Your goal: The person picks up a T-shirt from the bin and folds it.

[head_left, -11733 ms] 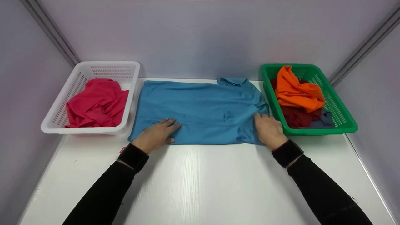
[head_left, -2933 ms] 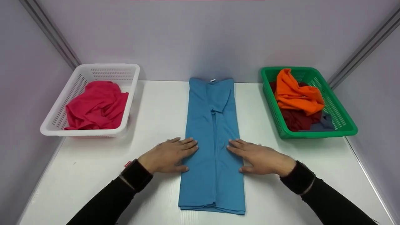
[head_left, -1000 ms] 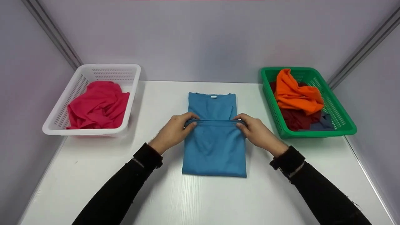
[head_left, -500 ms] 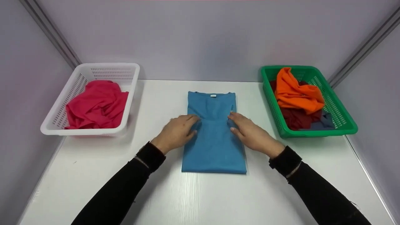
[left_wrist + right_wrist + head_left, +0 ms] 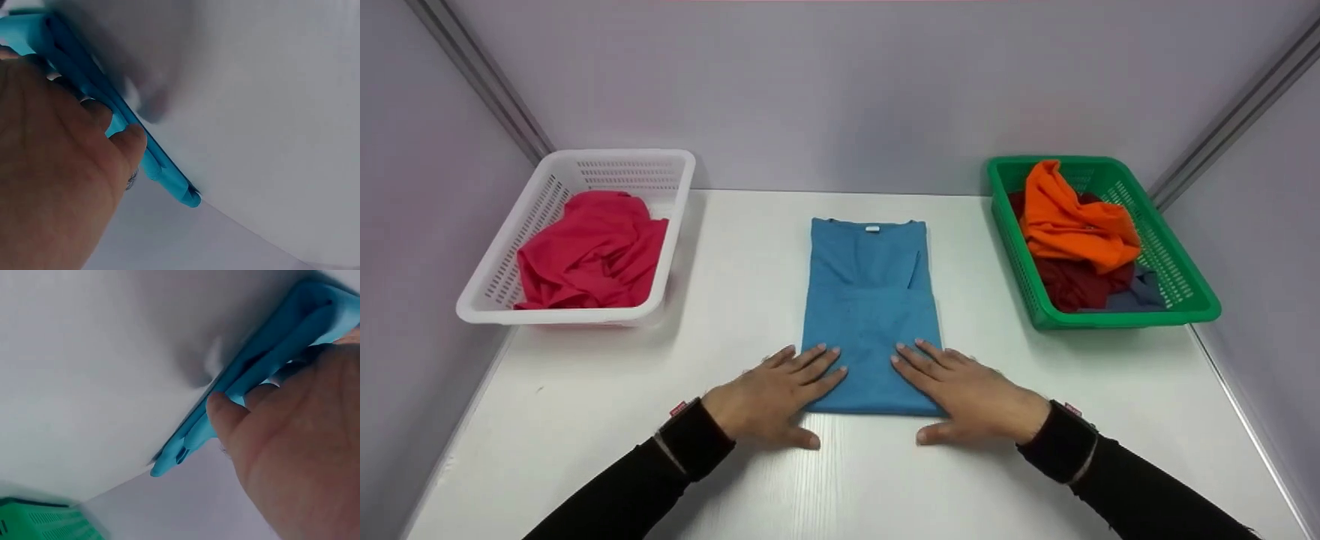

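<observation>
A blue shirt point(image 5: 870, 315), folded into a narrow rectangle, lies mid-table with its neck and white label at the far end. Its hem is folded up over the lower part, ending below the neckline. My left hand point(image 5: 780, 394) rests on the near left part of the shirt, fingers spread and straight, thumb out over the table. On the near right part lies my right hand point(image 5: 967, 394) in the same way. Both wrist views show the layered side edge of the shirt point(image 5: 163, 163) beside the fingers; the right hand point(image 5: 298, 439) touches its edge.
At the back left stands a white basket point(image 5: 472, 307) holding a crumpled pink garment point(image 5: 596, 251). A green basket point(image 5: 1192, 300) at the back right holds an orange garment point(image 5: 1076, 221), a dark red one point(image 5: 1076, 281) and a grey-blue one point(image 5: 1140, 292). Walls enclose the white table point(image 5: 840, 487).
The shirt, earlier sideways and later a long strip, has been folded up from the near end. Both hands let go of the hem, flattened out and slid toward the near edge.
</observation>
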The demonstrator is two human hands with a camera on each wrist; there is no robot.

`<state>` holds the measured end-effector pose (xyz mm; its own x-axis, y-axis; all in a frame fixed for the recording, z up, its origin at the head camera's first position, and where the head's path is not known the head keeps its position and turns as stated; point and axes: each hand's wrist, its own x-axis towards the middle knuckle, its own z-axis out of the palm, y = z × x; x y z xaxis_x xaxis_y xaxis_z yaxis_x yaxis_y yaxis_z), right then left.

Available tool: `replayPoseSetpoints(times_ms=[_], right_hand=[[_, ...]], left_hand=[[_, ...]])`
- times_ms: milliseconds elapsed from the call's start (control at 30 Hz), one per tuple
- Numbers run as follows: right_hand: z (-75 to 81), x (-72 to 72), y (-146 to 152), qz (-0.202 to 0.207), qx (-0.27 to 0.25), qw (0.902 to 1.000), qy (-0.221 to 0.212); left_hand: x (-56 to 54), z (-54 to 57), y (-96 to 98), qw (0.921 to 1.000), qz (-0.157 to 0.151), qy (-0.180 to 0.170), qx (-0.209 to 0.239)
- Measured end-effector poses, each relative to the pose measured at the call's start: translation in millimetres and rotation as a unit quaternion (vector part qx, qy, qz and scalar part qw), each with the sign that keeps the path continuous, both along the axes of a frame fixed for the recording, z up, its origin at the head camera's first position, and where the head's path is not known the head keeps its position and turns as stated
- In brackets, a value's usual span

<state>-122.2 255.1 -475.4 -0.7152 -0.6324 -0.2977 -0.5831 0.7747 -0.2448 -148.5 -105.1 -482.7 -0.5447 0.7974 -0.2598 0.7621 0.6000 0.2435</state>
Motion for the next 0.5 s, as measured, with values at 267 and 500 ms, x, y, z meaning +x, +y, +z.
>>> replayPoseSetpoints(times_ms=[267,500], right_hand=[[-8.0,1.8,3.0,0.055,0.052,0.9868,0.144],[20.3,-7.7,3.4,0.028,0.058,0.9886,0.136]], left_hand=[[3.3,-3.5,-4.3,0.9852,-0.048,0.164,0.009],[-0.2,4.5,4.9,0.9939,0.003,0.110,-0.009]])
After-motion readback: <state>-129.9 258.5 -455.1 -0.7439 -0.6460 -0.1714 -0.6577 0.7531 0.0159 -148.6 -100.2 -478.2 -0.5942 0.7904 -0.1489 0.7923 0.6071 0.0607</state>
